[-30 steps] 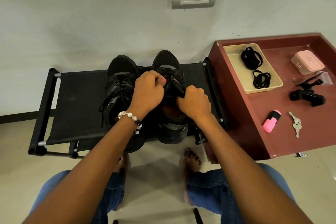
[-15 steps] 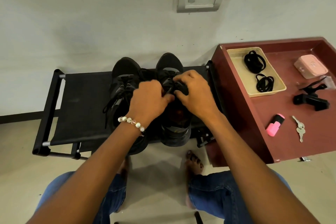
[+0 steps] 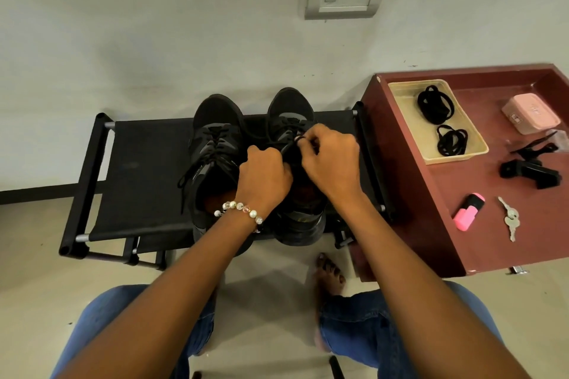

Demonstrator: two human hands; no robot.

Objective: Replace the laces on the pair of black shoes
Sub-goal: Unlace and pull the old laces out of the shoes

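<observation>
Pinching the old lace (image 3: 291,144) of the right-hand shoe (image 3: 292,120) on the black rack (image 3: 147,169) with both hands, left hand (image 3: 264,175) and right hand (image 3: 331,160) curled tight: risk of tugging too hard, jamming the knot or dragging the shoe off the front edge.

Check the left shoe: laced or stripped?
Laced. The left shoe shows black lace crossed over its tongue, loose ends trailing down its side. Both hands, left hand and right hand, work the right shoe.
</observation>
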